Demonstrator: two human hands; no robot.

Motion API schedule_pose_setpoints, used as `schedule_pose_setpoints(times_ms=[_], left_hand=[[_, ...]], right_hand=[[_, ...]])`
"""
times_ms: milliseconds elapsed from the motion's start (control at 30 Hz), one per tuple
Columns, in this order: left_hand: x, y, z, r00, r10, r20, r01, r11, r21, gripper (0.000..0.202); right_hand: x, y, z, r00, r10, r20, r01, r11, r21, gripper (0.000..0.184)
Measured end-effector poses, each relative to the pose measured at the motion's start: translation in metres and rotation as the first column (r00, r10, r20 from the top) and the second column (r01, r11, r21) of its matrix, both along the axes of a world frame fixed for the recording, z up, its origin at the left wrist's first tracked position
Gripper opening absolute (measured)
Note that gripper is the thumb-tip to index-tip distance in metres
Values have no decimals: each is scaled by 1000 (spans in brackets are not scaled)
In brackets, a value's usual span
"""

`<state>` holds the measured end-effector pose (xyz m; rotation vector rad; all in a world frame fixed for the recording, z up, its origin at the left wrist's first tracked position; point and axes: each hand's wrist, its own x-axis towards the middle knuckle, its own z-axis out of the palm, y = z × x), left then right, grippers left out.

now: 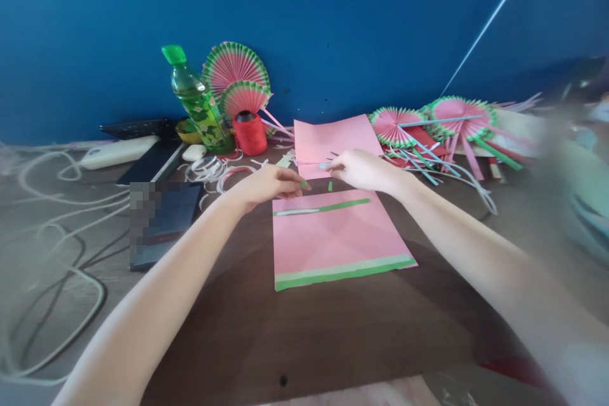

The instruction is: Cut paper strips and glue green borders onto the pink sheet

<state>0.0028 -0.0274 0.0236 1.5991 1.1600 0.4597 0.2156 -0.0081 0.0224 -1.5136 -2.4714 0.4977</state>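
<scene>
My left hand (272, 186) is over the table behind the near pink sheet, its fingers pinched on a small green scrap of paper (303, 184). My right hand (360, 168) is closed at the front edge of the far pink sheet (335, 139). A pale bluish bit and thin dark points show by its fingertips; I cannot make out what they belong to. Another small green paper piece (330, 186) lies between the hands. On the near pink sheet (333, 235), a green-and-white strip (342, 205) crosses the upper part, and a two-tone green band (347, 273) runs along the front edge.
A tilted green-capped bottle (204, 111), a red thread spool (250, 134) and pleated pink-green paper fans (236, 70) stand by the blue wall. More fans (460, 117) and paper strips lie right. Cables (99, 304) and a dark flat object (169, 222) occupy the left.
</scene>
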Motion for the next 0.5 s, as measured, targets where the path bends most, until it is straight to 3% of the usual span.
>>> schedule_pose_setpoints(times_ms=[100,233,300,400,500], left_hand=[[3,-1,-2,1000,-10,-21,12,997,82,18],[8,-2,-4,999,8,51,-12,996,93,18],[10,-3,-4,996,18,84,-24,997,77,18],[12,-4,-3,999,7,49,-11,995,97,16],[13,-4,-7,992,-8,-124,40,965,258,13]], right_hand=[[-7,-6,5,989,69,-127,-69,998,0,22],[-15,-13,8,934,173,-312,-235,956,-174,24],[-17,-14,6,911,205,-358,-288,937,-197,20],[-16,-13,5,907,204,-368,-290,937,-195,10],[-11,-11,10,934,122,-337,-212,946,-246,6]])
